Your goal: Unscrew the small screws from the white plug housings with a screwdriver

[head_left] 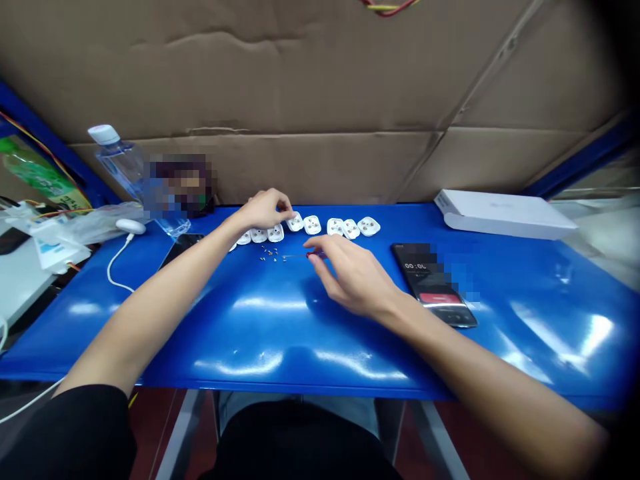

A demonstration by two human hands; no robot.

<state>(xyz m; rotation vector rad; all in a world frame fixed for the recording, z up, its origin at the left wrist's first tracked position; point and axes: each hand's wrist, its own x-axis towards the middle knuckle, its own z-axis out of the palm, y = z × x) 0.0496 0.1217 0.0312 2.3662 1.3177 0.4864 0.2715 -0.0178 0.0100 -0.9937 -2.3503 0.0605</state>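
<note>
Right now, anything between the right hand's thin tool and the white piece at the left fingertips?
Nothing visible. Blue tabletop shows between the thin tool in the right hand and the white piece at the left hand. Small metal parts lie near the tip and leftward, off that line.

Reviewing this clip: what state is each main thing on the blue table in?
Left hand, fingertips at a white piece
Right hand, holding a slim screwdriver
White pieces, roughly lined up
Screws, scattered loose
Phone near right forearm, screen lit
Clear bottle, capped
</note>
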